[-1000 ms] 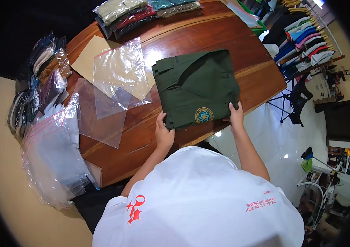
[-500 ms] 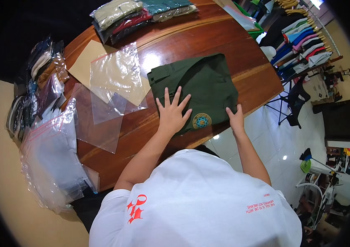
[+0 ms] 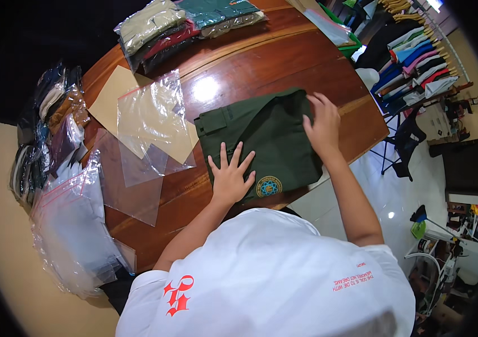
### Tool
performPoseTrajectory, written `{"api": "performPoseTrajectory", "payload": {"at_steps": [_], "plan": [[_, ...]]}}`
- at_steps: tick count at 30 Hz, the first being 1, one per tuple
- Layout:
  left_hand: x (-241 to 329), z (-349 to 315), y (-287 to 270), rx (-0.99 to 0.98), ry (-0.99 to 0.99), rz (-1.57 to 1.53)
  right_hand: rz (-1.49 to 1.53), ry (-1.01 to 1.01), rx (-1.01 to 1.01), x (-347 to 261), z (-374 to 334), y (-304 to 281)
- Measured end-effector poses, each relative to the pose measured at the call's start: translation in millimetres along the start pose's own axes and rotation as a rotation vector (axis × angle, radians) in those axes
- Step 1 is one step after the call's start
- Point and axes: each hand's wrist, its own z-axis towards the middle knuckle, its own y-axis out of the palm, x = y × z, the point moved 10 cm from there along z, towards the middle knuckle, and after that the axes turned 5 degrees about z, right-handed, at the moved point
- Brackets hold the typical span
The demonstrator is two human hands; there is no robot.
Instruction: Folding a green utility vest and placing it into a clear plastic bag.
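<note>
A dark green garment, folded into a rough square, lies at the table's near edge. It bears a round blue-and-gold embroidered badge at its near side, and a loose fold runs diagonally across its far part. My left hand rests flat on its near left area, fingers spread. At the far right corner, my right hand is alongside the cloth edge, thumb apart from the slightly curved fingers. Whether its fingertips touch the cloth is hard to see.
Left of the garment, a clear plastic bag overlaps tan cardboard sheets on the wooden table. More clear bags hang over the left edge. Bagged clothes are stacked at the back. A clothes rack stands far right.
My right hand has moved away from me, from the garment's near right corner to its far right corner. My left hand stays spread on the cloth. The view has shifted slightly.
</note>
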Motion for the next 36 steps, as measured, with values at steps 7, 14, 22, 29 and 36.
{"api": "performPoseTrajectory", "payload": {"at_steps": [7, 14, 22, 29, 36], "plan": [[-1, 3, 0, -0.052, -0.020, -0.006, -0.089, -0.330, -0.349, -10, 69, 104], [-1, 5, 2, -0.079, -0.015, -0.036, 0.066, -0.186, -0.556, 34, 23, 155], [0, 6, 6, -0.139, -0.022, -0.019, 0.015, -0.035, -0.577, 13, 55, 130], [0, 5, 5, -0.127, -0.012, -0.030, 0.068, -0.071, -0.389, -66, 11, 186], [-34, 46, -31, 0.158, -0.172, -0.166, 0.085, -0.109, -0.318, -57, -2, 191]]}}
